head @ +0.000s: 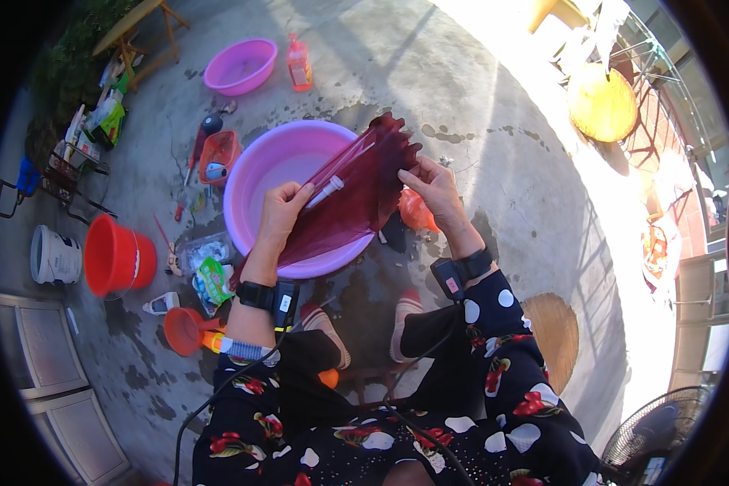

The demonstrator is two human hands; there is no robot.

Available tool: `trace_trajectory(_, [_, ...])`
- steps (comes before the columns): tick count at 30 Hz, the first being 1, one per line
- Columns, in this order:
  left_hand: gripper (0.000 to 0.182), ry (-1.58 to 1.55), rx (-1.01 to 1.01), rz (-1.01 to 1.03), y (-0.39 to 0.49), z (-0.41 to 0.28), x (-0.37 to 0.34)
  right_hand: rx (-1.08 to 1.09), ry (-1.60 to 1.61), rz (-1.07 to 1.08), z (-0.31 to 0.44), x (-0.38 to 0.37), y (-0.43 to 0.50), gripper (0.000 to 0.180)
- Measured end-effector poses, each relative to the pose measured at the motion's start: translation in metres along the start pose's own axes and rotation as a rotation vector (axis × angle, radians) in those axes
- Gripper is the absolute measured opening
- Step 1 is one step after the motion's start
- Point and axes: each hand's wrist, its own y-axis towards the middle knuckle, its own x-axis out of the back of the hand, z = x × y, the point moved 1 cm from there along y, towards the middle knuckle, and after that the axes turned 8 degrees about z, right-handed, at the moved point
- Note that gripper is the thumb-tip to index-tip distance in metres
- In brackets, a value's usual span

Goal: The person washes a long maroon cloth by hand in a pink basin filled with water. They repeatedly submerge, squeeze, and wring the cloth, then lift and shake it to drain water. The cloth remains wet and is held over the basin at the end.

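A sheer dark red piece of fabric (334, 225) with a dark ruffled edge is stretched between my two hands, over a large purple plastic basin (237, 200) on the floor. My left hand (282, 212) pinches the fabric's left side between thumb and fingers. On the right, my right hand (431, 185) pinches the ruffled edge with thumb and forefinger. A white tubular piece (325, 191) lies beside the left fingertips, against the fabric; whether it is behind or on it, I cannot tell. An orange plastic bag (418, 211) shows below my right hand, beyond the basin's rim.
Left of the basin are a red basket (219, 152), a red bucket (118, 255), a white bucket (58, 255), a red dipper (183, 331) and a green packet (212, 282). Ahead stand a smaller purple basin (241, 67) and a pump bottle (299, 65). A fan (656, 425) is lower right.
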Motion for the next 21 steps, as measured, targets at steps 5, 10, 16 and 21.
trace_trajectory(5, [0.032,-0.018,-0.001,-0.055,0.002,0.005,0.001,0.035,0.059,-0.052,-0.001,-0.001,-0.004,0.008])
trace_trajectory(10, [0.033,0.004,0.054,-0.057,0.002,0.006,0.000,0.384,-0.384,-0.033,0.012,-0.015,-0.002,0.015])
trace_trajectory(16, [0.031,-0.035,0.063,-0.061,0.002,0.010,-0.004,0.578,-0.564,-0.045,0.040,-0.052,-0.026,0.016])
trace_trajectory(21, [0.034,-0.155,0.050,0.072,0.003,0.015,-0.010,0.663,-0.646,-0.095,0.047,-0.080,-0.034,0.027])
